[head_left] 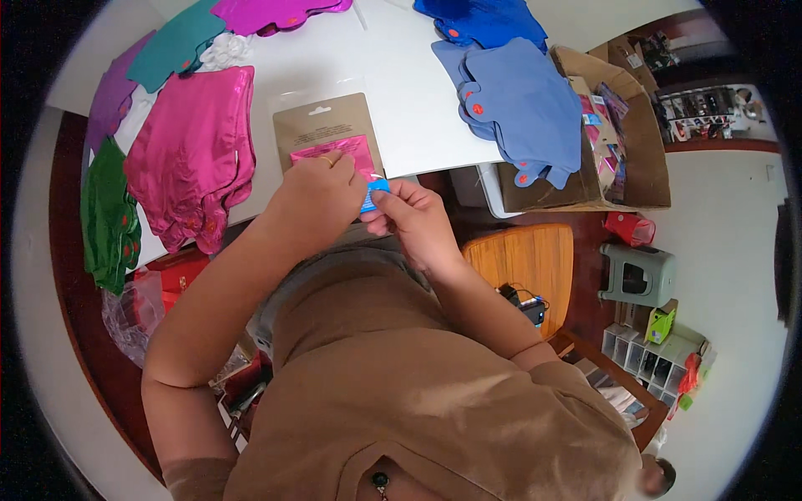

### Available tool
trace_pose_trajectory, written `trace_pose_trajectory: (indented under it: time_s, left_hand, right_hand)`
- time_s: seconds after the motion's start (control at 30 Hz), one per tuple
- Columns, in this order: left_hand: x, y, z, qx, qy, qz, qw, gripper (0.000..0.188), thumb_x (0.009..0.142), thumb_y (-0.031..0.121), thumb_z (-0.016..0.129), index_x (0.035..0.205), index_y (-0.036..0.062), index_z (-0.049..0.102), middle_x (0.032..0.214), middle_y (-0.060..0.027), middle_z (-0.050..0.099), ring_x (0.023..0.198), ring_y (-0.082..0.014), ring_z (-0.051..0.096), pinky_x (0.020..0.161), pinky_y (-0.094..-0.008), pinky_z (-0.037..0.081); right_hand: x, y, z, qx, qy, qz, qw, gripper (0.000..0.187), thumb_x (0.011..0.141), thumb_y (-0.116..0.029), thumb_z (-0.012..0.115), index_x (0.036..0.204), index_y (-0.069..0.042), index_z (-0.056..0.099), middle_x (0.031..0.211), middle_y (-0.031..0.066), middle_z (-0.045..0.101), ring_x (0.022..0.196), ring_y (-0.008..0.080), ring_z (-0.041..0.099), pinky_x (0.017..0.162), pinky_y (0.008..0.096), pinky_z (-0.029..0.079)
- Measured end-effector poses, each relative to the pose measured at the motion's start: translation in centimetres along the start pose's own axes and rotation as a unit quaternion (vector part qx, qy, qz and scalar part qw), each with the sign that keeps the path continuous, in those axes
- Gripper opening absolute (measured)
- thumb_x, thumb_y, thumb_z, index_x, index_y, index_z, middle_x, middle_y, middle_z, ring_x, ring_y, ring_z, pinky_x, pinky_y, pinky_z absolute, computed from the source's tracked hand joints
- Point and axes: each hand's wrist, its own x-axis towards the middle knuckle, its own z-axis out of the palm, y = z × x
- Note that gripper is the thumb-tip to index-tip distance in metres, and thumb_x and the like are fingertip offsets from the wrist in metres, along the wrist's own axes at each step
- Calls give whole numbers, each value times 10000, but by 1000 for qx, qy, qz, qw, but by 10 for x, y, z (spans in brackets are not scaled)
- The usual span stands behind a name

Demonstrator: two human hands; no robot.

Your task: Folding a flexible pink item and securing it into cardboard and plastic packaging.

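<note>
At the table's near edge lies a brown cardboard hang card (322, 119) with a slot at its top and a shiny pink folded piece (355, 148) on its lower half. My left hand (322, 190) is over the pink piece, its fingers curled closed; what they pinch is hidden. Close beside it, my right hand (422, 219) grips a small blue label (369, 197) between thumb and fingers. The label overlaps the lower right corner of the card, and its left part is covered by my left hand.
Stacks of shiny pink (196, 142), green (109, 221) and teal (171, 46) fabric pieces lie on the left of the white table (401, 100). Greyish-blue pieces (530, 100) overhang its right edge, by an open cardboard box (643, 150). A wooden chair (526, 259) stands right.
</note>
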Motion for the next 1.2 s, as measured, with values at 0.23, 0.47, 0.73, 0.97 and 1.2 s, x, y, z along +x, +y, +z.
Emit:
trace_pose_trajectory:
  time_s: [0.23,0.47,0.73,0.97,1.2]
  left_hand:
    - [0,9,2,0,40,-36,999,195,707,142,642,831,17,559,937,-150,594,884,-296,609,733,-375,492]
    - [2,8,5,8,109,16,994,212,728,126,642,903,24,580,973,-125,596,891,-285,600,754,-369,485]
    - [8,6,14,-12,196,33,980,123,693,143,564,776,57,532,795,-88,525,755,-247,587,671,-343,481]
    - [2,6,16,-35,168,12,985,194,757,100,672,915,13,602,996,-146,621,867,-305,621,751,-383,502]
    - [-12,3,2,-141,241,-9,960,224,724,-5,672,938,10,604,975,-142,606,890,-294,615,771,-352,503]
  right_hand:
    - [0,-3,-1,10,14,12,1000,145,924,-133,550,913,-8,622,755,74,668,607,112,609,582,228,497]
    - [2,-1,-3,39,19,15,999,177,930,-155,531,892,-8,620,751,79,663,591,118,601,575,236,497]
    - [5,2,-1,13,35,-24,999,175,924,-153,537,866,-11,620,710,56,640,558,97,585,531,215,482]
    - [4,2,0,0,42,-21,999,205,932,-182,544,854,-8,619,714,72,648,554,103,586,531,222,487]
    - [2,-2,-1,-1,38,5,999,215,941,-197,544,866,-14,628,745,86,663,595,117,602,574,235,497]
